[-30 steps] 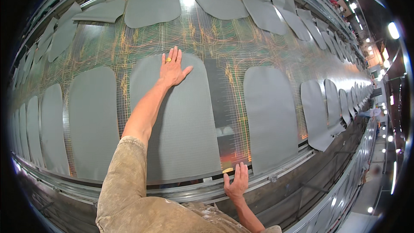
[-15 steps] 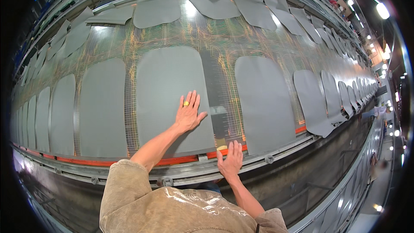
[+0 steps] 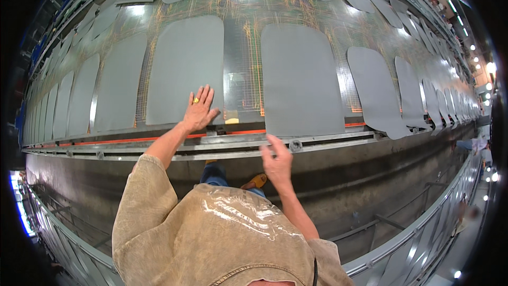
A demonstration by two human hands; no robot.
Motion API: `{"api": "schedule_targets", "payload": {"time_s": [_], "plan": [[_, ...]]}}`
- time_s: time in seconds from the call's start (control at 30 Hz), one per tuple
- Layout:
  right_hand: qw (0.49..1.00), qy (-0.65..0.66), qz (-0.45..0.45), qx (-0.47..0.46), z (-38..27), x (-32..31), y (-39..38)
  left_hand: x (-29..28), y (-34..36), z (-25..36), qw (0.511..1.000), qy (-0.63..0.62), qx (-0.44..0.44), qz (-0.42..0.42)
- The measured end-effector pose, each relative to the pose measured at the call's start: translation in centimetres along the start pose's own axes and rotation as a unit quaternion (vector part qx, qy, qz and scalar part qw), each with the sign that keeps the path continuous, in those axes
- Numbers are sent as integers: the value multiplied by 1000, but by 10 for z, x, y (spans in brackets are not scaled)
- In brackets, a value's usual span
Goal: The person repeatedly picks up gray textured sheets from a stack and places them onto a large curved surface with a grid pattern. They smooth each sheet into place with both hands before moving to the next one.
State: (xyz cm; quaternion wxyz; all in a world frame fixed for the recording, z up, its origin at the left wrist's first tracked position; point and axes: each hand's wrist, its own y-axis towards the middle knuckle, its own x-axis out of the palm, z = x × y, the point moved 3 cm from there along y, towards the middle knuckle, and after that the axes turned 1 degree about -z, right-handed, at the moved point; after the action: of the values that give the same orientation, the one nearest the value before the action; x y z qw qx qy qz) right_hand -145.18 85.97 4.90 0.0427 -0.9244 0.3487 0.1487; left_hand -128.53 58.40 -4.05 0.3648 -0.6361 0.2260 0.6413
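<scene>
My left hand [image 3: 200, 110], with a yellow band on one finger, lies flat with fingers spread on the lower right part of a grey rounded-top sheet [image 3: 186, 58]. That sheet rests on a long table printed with coloured grid lines. My right hand [image 3: 278, 163] is raised by the table's near edge, just below a second grey sheet [image 3: 302, 74]. Its fingers are loosely bent and apart, slightly blurred, with nothing seen in them. Between the two sheets, near the edge, sits a small yellow piece [image 3: 231, 117].
Several more grey sheets [image 3: 120, 82] line the table on both sides. Some on the right [image 3: 373, 90] curl over the near edge. A metal rail [image 3: 338, 142] with an orange strip runs along the front. Behind me stands another railed table [image 3: 402, 254] beyond a concrete aisle.
The view has shifted, showing more of the aisle and my feet. My left hand stays flat on its sheet. My right hand has moved rightward along the edge toward the second sheet, its fingers now bent.
</scene>
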Motion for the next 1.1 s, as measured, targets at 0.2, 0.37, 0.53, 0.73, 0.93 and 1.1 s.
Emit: {"api": "schedule_targets", "payload": {"time_s": [0.2, 0.37, 0.53, 0.73, 0.93, 1.1], "plan": [[972, -20, 218, 83, 57, -147, 6, -3, 3, 3, 1000, 12, -7, -11], [961, -24, 237, 139, 77, -193, 31, 9, 8, 6, 999, 10, -31, 15], [963, -25, 202, 174, 83, -178, 55, 5, 6, 44, 998, 41, -48, 18], [957, -160, 176, 167, 81, -169, 92, 4, -18, 74, 995, -74, 1, -63], [826, -530, 190, -12, 117, -208, 126, -9, -15, 80, 995, -94, -12, -43], [853, -502, 84, 119, 136, -236, 157, -29, -23, 125, 970, -218, -76, 71]]}}
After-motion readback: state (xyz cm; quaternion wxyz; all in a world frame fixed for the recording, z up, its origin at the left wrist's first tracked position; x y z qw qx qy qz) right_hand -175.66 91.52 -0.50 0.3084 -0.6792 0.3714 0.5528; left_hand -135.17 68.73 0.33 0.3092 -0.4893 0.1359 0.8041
